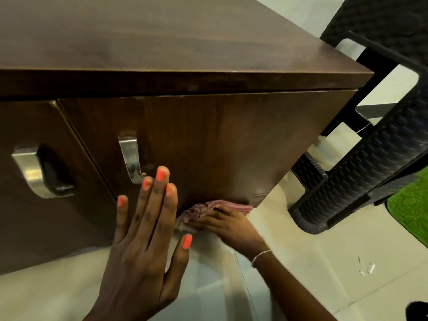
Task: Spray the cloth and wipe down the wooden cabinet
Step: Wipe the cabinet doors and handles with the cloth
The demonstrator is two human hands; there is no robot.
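A dark brown wooden cabinet (208,140) fills the upper view, seen from above, with two doors and curved metal handles (130,156). My left hand (146,232) lies flat and open, fingers spread, against the right door just below its handle. My right hand (229,224) presses a crumpled pink checked cloth (201,210) against the bottom edge of that door, near the floor. No spray bottle is in view.
A black woven plastic chair (361,172) stands close to the cabinet's right side. A green grass-like mat (412,200) lies at the far right. Pale floor tiles (312,262) spread below, with small white scraps (368,268) on them.
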